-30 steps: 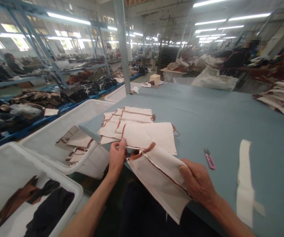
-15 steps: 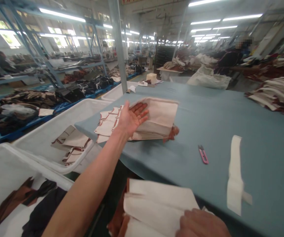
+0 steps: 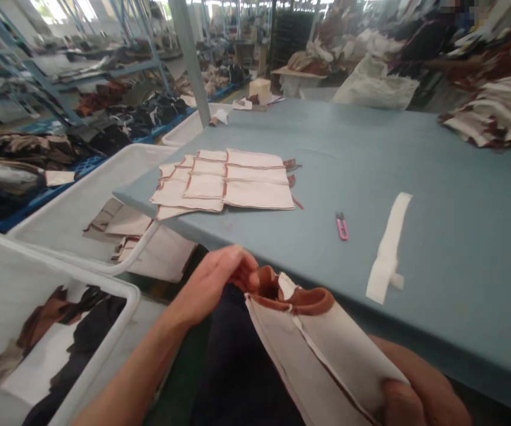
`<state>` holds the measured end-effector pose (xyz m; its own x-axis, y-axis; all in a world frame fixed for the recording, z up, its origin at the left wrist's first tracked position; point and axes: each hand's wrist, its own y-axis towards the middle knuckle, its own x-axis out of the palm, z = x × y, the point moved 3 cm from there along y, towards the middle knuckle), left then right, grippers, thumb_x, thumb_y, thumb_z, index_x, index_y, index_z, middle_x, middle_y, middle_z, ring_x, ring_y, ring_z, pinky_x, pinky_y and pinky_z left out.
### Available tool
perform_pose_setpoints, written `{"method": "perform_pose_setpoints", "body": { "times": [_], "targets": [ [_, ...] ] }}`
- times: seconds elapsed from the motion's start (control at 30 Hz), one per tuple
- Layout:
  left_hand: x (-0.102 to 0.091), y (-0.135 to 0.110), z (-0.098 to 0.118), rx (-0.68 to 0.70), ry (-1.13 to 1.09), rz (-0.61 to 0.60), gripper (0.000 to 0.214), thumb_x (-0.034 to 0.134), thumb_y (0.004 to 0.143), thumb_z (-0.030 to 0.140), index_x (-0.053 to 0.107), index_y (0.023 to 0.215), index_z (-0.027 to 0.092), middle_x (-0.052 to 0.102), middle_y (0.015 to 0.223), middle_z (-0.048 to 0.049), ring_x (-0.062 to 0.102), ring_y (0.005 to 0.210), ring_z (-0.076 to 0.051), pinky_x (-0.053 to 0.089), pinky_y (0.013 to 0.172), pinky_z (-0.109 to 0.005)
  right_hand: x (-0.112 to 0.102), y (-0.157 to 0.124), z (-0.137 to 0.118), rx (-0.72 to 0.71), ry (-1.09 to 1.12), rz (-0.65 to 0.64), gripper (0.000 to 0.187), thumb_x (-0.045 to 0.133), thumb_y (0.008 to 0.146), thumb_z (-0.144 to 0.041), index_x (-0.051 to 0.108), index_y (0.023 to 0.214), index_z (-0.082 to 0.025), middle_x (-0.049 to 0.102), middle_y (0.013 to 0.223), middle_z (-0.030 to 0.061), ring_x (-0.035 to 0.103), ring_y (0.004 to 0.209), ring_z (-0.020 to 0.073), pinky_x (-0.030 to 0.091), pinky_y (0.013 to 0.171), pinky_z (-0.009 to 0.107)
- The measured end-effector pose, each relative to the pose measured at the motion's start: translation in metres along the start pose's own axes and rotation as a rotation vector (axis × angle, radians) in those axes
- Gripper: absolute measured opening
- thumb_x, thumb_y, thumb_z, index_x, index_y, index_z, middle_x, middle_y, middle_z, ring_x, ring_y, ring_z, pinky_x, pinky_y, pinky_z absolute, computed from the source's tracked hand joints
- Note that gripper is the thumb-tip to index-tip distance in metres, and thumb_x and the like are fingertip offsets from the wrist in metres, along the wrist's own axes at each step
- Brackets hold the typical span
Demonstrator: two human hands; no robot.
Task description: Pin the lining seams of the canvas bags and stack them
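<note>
A sewn off-white fabric piece with a brown inner side [image 3: 326,349] is held at a tilt in front of the table edge. Its brown-rimmed end curls up toward the table, and a seam runs down its length. My right hand [image 3: 419,384] is closed on the lower right part, thumb on top. My left hand [image 3: 226,269] has its fingers curled in at the upper left corner, on the brown edge. Beyond, on the table, lies an overlapping stack of similar off-white pieces [image 3: 255,186] with brown trim and brown tabs sticking out to the right.
On the blue-green table [image 3: 326,154] lie pink thread snips [image 3: 342,227] and a whitish strip [image 3: 391,248]. White bins [image 3: 133,290] with fabric pieces stand at the left. A metal post [image 3: 192,65] rises by the table's far left. More pieces [image 3: 499,109] are piled far right.
My left hand has left the stack on the table and come back to the piece near me. The top piece there now lies flat. The near piece has been raised and tilted, showing its brown rim.
</note>
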<state>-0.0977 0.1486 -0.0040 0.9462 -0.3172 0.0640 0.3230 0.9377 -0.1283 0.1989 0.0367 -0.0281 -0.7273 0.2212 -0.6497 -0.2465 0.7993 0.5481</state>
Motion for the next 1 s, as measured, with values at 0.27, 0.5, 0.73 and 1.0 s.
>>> {"method": "perform_pose_setpoints", "body": {
  "times": [0.27, 0.5, 0.73, 1.0],
  "targets": [
    [0.069, -0.051, 0.006, 0.203, 0.521, -0.155, 0.028, 0.058, 0.096, 0.044, 0.07, 0.093, 0.019, 0.068, 0.089, -0.0014, 0.055, 0.084, -0.019, 0.039, 0.08, -0.031, -0.02, 0.007, -0.019, -0.192, -0.009, 0.112, 0.031, 0.045, 0.108, -0.027, 0.059, 0.081, -0.02, 0.057, 0.059, 0.0013, 0.054, 0.05, 0.0138, 0.041, 0.05, 0.029],
    [0.106, -0.076, 0.014, 0.109, 0.62, -0.307, 0.018, 0.063, 0.08, 0.018, 0.047, 0.072, 0.019, 0.049, 0.07, 0.0054, 0.045, 0.068, -0.012, 0.034, 0.067, -0.026, -0.008, -0.039, -0.013, -0.195, -0.057, 0.159, 0.031, 0.048, 0.109, -0.034, 0.064, 0.088, -0.017, 0.064, 0.068, 0.0032, 0.059, 0.058, 0.014, 0.043, 0.058, 0.028],
    [0.123, -0.111, 0.002, 0.165, 0.548, -0.318, 0.027, 0.056, 0.086, 0.013, 0.04, 0.066, 0.019, 0.059, 0.082, -0.0021, 0.056, 0.078, -0.015, 0.041, 0.069, -0.027, 0.003, -0.068, -0.024, -0.133, -0.019, 0.12, 0.043, 0.046, 0.106, -0.057, 0.062, 0.097, -0.019, 0.07, 0.076, 0.0039, 0.068, 0.066, 0.0166, 0.051, 0.062, 0.029],
    [0.128, -0.119, -0.005, 0.187, 0.663, -0.448, 0.03, 0.056, 0.093, 0.014, 0.051, 0.064, 0.019, 0.065, 0.092, -0.0094, 0.061, 0.087, -0.02, 0.049, 0.078, -0.029, -0.009, -0.055, -0.051, -0.022, -0.07, 0.108, 0.047, 0.054, 0.099, -0.062, 0.061, 0.109, -0.017, 0.073, 0.102, 0.0119, 0.072, 0.093, 0.0232, 0.057, 0.078, 0.035]
  ]
}}
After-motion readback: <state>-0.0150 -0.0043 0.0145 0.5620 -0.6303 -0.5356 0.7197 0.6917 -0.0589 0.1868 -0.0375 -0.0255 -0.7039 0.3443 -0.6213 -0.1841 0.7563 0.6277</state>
